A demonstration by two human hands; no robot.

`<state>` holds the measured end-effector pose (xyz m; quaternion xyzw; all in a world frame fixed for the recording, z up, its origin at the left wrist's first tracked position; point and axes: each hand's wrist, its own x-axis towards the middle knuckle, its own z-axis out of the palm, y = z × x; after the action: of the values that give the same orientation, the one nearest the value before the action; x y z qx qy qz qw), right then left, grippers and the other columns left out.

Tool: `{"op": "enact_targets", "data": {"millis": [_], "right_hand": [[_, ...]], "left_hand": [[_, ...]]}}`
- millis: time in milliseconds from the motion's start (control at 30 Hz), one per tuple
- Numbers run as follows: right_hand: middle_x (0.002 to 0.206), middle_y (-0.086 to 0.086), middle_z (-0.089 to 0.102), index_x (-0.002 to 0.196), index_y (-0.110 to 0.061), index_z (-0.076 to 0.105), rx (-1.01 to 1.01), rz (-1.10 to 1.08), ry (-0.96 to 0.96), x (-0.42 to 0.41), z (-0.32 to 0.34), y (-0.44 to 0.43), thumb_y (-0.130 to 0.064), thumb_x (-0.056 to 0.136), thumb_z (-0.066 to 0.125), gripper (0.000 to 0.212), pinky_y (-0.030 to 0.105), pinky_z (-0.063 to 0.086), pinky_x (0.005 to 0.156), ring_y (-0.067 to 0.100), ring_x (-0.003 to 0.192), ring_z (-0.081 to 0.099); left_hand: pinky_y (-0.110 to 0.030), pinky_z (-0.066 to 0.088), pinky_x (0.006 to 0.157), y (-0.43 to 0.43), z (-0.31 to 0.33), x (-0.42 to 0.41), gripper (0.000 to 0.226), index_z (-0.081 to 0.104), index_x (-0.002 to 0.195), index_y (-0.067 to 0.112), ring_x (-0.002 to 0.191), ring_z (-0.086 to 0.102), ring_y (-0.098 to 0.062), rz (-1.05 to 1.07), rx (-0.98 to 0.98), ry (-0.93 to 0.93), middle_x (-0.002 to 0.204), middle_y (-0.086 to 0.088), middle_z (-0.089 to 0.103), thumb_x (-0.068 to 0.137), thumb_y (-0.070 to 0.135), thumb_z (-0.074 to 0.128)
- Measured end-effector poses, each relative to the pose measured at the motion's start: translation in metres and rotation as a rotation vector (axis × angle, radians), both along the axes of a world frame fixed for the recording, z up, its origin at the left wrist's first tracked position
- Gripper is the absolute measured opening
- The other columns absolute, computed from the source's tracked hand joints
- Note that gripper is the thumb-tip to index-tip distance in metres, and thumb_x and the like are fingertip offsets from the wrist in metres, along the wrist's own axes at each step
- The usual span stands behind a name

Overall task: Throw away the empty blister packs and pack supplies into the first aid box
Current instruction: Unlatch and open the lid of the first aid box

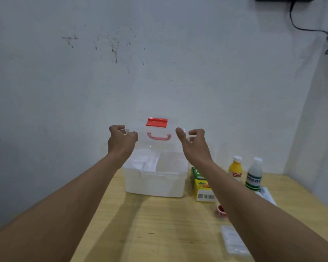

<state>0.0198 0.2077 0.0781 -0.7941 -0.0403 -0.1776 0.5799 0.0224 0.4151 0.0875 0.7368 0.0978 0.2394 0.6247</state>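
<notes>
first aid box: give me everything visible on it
The first aid box is a white, translucent plastic tub standing upright on the wooden table, near the wall. Its clear lid is raised open, with a red latch at its top edge and a pink-red handle. The left hand and right hand grip the lid's two sides. Something white lies inside; a green-yellow carton sits beside its right wall.

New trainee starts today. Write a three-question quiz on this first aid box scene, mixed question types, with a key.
1. True or false: the clear lid is raised above the first aid box.
2. Which hand is nearer the yellow bottle?
3. The green and yellow carton lies: A) inside the box, B) beside the box, C) on the lid.

Key: 1 true; 2 right; 3 B.
</notes>
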Motion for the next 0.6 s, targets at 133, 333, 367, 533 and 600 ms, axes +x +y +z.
{"op": "enact_targets", "data": {"millis": [133,333,367,533,600], "right_hand": [[0.123,-0.002,0.047,0.140,-0.033,0.031,-0.057,0.073,-0.004,0.008,-0.006,-0.005,-0.047,0.090,0.065,0.062,0.037,0.044,0.097,0.022,0.126,0.049],[0.157,-0.004,0.035,0.153,-0.052,0.004,-0.115,0.145,0.031,0.020,-0.015,-0.008,-0.026,0.094,0.062,0.086,0.042,0.036,0.112,0.021,0.143,0.035],[0.157,-0.002,0.034,0.151,-0.056,0.000,-0.119,0.146,0.040,0.021,-0.015,-0.008,-0.025,0.093,0.061,0.089,0.041,0.036,0.111,0.022,0.143,0.035],[0.158,0.010,0.030,0.154,-0.041,-0.006,-0.072,0.160,0.089,0.027,-0.011,-0.008,-0.019,0.095,0.059,0.090,0.037,0.034,0.107,0.026,0.141,0.038],[0.156,0.014,0.033,0.150,-0.030,0.006,-0.077,0.141,0.094,0.028,-0.013,-0.010,-0.017,0.096,0.058,0.076,0.034,0.037,0.099,0.027,0.129,0.048]], "left_hand": [[-0.030,0.040,0.077,0.002,-0.004,0.007,0.049,0.051,0.124,0.018,0.104,0.053,-0.019,0.010,0.014,-0.016,0.124,0.002,0.056,0.076,0.012,0.062],[-0.033,0.037,0.088,0.006,-0.005,0.012,0.068,0.046,0.139,0.033,0.117,0.051,-0.023,-0.091,0.028,-0.011,0.133,-0.008,0.053,0.077,0.009,0.057],[-0.033,0.036,0.090,0.006,-0.006,0.012,0.070,0.044,0.140,0.036,0.120,0.050,-0.023,-0.108,0.036,-0.010,0.134,-0.011,0.053,0.077,0.008,0.056],[-0.041,0.040,0.104,0.004,-0.005,0.014,0.083,0.027,0.150,0.041,0.132,0.045,-0.027,-0.157,0.078,0.002,0.142,-0.015,0.048,0.081,0.003,0.052],[-0.045,0.043,0.104,0.007,-0.004,0.017,0.085,0.027,0.151,0.040,0.129,0.048,-0.027,-0.144,0.083,0.008,0.141,-0.016,0.049,0.078,0.004,0.053]]}}
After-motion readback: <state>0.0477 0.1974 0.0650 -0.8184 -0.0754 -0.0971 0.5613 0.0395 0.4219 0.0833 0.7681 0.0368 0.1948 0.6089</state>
